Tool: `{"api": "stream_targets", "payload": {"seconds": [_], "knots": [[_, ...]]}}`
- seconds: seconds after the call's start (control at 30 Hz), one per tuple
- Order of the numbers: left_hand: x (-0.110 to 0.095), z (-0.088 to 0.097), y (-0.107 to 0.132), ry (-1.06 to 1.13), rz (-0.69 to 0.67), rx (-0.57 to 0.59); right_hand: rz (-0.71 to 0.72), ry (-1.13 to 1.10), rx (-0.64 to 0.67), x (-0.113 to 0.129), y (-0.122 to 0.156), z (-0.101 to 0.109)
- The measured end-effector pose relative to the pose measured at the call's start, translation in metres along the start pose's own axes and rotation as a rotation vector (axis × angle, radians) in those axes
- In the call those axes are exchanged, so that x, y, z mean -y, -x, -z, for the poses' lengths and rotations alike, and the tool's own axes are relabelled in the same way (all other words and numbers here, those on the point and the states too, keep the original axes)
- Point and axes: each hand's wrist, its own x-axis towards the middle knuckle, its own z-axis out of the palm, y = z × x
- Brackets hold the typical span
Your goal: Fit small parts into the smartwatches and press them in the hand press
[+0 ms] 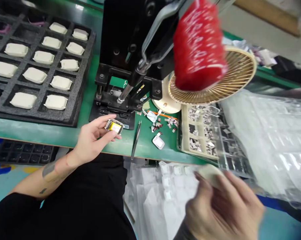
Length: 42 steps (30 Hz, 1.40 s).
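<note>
My left hand (94, 138) is closed on a small device case (115, 127) with a pale rim and a yellow battery inside. It holds the case above the bench edge, just in front of a black press (123, 96). At the lower right, my right hand (225, 203) is smeared by motion, its fingers closed around a cream-white cover (211, 174). Between the hands, tweezers (136, 140) lie on the green bench. To their right rests a white rectangular cover (158, 142), with several small metal-and-dark pieces (157, 126) scattered behind it.
A dark foam tray (75, 115) with cream cases stands at the left. The press's red-wrapped handle (200, 50) juts over the bench before a fan (236, 78). A divided parts box (199, 151) and plastic trays (270, 140) sit at right; more clear trays (150, 190) lie below the bench.
</note>
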Motion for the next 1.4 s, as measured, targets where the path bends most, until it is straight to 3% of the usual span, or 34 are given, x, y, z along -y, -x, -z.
{"api": "stream_targets", "payload": {"seconds": [0.07, 0.2, 0.27, 0.37, 0.5, 0.6, 0.7, 0.77, 1.03, 1.23, 1.4], "knots": [[0.002, 0.003, 0.000, 0.009, -0.011, 0.047, 0.221, -0.146, 0.074, 0.033, -0.009, -0.038], [0.002, 0.009, 0.002, 0.029, -0.007, 0.097, 0.340, -0.488, 0.400, 0.089, -0.016, -0.106], [0.003, 0.010, 0.003, 0.049, -0.006, 0.102, 0.383, -0.560, 0.513, 0.104, -0.014, -0.130], [0.003, 0.010, 0.002, 0.095, -0.008, 0.103, 0.415, -0.563, 0.600, 0.113, -0.009, -0.148], [0.002, 0.008, -0.002, 0.165, -0.027, 0.048, 0.439, -0.540, 0.648, 0.109, -0.010, -0.148], [0.000, 0.007, -0.003, 0.141, -0.044, 0.029, 0.262, -0.601, 0.659, 0.104, -0.012, -0.144], [0.001, 0.008, -0.002, 0.046, -0.086, 0.056, 0.132, -0.678, 0.762, 0.101, -0.015, -0.146], [0.003, 0.010, -0.001, -0.031, -0.123, 0.072, 0.137, -0.685, 0.797, 0.102, -0.016, -0.149], [0.006, 0.011, 0.006, -0.363, -0.415, 0.028, 0.210, -0.627, 0.722, 0.116, -0.009, -0.144], [0.007, 0.012, 0.003, -0.206, -0.241, 0.021, 0.249, -0.619, 0.702, 0.122, -0.004, -0.147], [0.010, 0.013, 0.005, -0.268, -0.269, -0.017, 0.243, -0.593, 0.666, 0.123, -0.001, -0.149]]}}
